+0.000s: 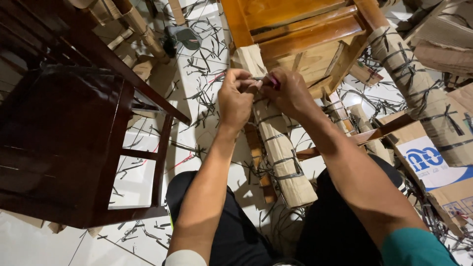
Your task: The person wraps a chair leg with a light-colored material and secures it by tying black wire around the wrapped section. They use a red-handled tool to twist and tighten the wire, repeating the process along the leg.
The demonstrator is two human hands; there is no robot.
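The left hand has its fingers pinched shut on a thin dark strap end, and the right hand has its fingers curled tight around a small pink and red tool, maybe a cutter, though it is too small to be sure. Both hands meet at the top of a light wooden chair leg wrapped in brown cardboard, which leans down toward the person's knees. Dark plastic straps are around this leg in several places, so it looks like this leg is not unwrapped yet. Another wrapped leg on the right also has its straps on. Lots of cut black strap pieces lie all over the white tile floor, so a good deal of cutting looks done. A dark brown wooden chair on the left stands bare, with no wrapping.
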